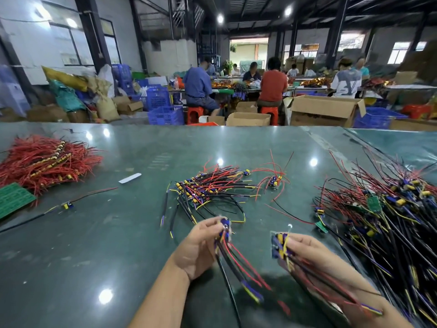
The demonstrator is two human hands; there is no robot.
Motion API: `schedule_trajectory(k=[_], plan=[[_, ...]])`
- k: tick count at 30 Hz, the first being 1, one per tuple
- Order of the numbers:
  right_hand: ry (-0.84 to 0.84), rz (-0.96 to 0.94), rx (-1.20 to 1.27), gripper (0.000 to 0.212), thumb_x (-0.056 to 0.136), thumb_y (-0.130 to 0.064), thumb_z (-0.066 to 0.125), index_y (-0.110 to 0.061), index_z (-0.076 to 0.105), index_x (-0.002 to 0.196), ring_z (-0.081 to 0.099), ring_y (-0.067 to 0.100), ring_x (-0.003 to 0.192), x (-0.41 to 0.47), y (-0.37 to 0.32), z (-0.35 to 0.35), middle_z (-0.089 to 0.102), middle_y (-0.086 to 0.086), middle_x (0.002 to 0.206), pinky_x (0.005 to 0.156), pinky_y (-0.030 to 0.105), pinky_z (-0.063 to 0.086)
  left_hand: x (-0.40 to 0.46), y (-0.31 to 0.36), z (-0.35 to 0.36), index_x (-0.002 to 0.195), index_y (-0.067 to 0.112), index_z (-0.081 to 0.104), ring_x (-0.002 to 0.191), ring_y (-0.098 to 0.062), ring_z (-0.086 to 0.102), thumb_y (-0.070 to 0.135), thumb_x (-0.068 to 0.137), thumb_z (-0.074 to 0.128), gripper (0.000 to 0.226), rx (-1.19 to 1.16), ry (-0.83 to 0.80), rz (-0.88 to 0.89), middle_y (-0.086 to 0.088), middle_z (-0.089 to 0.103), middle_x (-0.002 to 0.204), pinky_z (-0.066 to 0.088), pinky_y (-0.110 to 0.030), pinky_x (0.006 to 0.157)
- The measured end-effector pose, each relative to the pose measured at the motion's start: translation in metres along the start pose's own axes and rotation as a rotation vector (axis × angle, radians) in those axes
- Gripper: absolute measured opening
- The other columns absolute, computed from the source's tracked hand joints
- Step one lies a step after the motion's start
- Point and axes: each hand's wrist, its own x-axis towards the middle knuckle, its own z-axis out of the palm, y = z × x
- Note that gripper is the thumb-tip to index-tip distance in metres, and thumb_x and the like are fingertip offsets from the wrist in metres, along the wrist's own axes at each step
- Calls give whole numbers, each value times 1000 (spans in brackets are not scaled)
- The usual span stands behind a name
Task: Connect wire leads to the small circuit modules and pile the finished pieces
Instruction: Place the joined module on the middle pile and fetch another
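Observation:
My left hand grips a small blue circuit module whose red, black and purple leads trail down toward me. My right hand holds a bundle of several modules with yellow and blue parts, and their wires run back along my forearm. Beyond my hands on the green table lies a pile of wired modules. A small cluster with red leads lies to the right of that pile. A large tangled heap of wired modules covers the table's right side.
A heap of red wires and a green circuit board panel lie at far left. A single wired module and a white strip lie left of centre. People sit at benches beyond the table among cardboard boxes and blue crates.

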Motion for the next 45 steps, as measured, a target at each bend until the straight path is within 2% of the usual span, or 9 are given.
schedule_trajectory(k=[4, 7, 11, 13, 16, 18, 24, 31, 45], plan=[[211, 120, 146, 17, 77, -15, 70, -2, 76, 86, 70, 18, 71, 23, -10, -1, 72, 12, 84, 61, 23, 56, 1, 8, -7, 99, 3, 61, 59, -15, 60, 20, 39, 95, 71, -229, 146, 127, -6, 62, 73, 51, -22, 53], [249, 99, 229, 13, 79, -8, 63, -2, 75, 78, 64, 17, 71, 54, -18, 21, 70, 9, 78, 66, 21, 52, 3, 13, -8, 121, 4, 58, 56, -12, 54, 14, 68, 74, 56, -358, 167, 137, -5, 55, 75, 49, -19, 50], [375, -91, 335, 19, 93, -5, 53, -2, 61, 76, 55, 15, 64, 110, -43, 65, 57, 10, 70, 57, 19, 50, 3, 14, -5, 99, 3, 68, 56, -13, 49, 10, 78, 49, 29, -415, 219, 133, -8, 50, 76, 46, -16, 46], [431, -56, -86, 9, 93, -15, 58, -6, 56, 90, 48, 15, 70, 125, -44, 78, 50, 8, 80, 63, 22, 41, 2, 13, -2, 97, 5, 63, 54, -13, 52, 11, 77, 51, 24, -394, 256, 143, -8, 51, 75, 48, -17, 46], [529, -97, -992, 51, 90, -19, 59, -5, 42, 136, 49, 25, 119, 110, -23, 65, 52, 12, 127, 100, 32, 38, 5, 9, 3, 92, 10, 59, 50, -14, 59, 11, 71, 56, 21, -348, 333, 171, -8, 58, 70, 53, -20, 48], [554, -272, -1119, 47, 89, -13, 59, -10, 47, 134, 48, 23, 124, 85, -9, 55, 53, 8, 130, 103, 28, 35, 7, 4, 6, 86, 12, 56, 51, -15, 64, 9, 70, 58, 16, -314, 356, 167, -8, 63, 66, 57, -24, 53], [259, -352, -746, 24, 91, -1, 57, -24, 67, 94, 62, 0, 81, 26, 19, 52, 72, -12, 88, 73, 11, 46, 8, -23, 24, 81, 15, 48, 69, -19, 68, 10, 74, 62, 17, -87, 279, 107, -10, 69, 80, 56, -26, 64], [340, -383, -300, 30, 91, 3, 51, -15, 75, 85, 66, 10, 82, 17, 27, 37, 75, 4, 90, 78, 20, 53, 10, -34, 32, 103, 0, 62, 77, -14, 69, -2, 79, 64, 24, 83, 281, 35, -14, 71, 94, 55, -20, 66], [123, -275, -399, 21, 79, -21, 73, -5, 73, 92, 63, 12, 83, 6, 19, 24, 73, 11, 90, 76, 20, 50, 2, -27, 32, 78, 6, 73, 66, -18, 68, 8, 61, 74, 17, 243, 205, -124, -12, 72, 78, 57, -25, 62]])
